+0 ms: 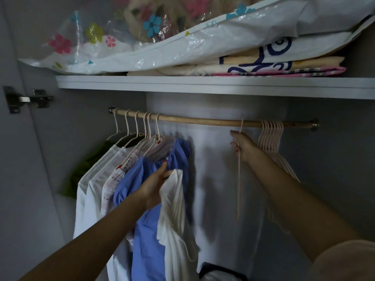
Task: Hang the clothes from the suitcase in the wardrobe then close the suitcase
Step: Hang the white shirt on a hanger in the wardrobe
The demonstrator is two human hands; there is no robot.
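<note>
Wooden rail [203, 120] carries hung clothes at its left end. Left hand [156, 186] grips a white garment [174, 220] beside a blue blouse [146, 230]. Right hand [242, 146] grasps a pink hanger [239, 179] hooked on the rail.

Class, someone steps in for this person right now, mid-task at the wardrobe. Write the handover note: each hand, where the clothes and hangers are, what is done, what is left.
Left hand: grips a white garment, not yet on a hanger.
Right hand: holds one pink hanger at its neck, hook at the wooden rail.
Done: six hangers at the rail's left end carry clothes, the blue blouse nearest.
Spare hangers are bunched at the rail's right end.
Left: put the white garment on the held hanger and hang it. The suitcase is not clearly in view, so check it for more clothes, then close it.
</note>
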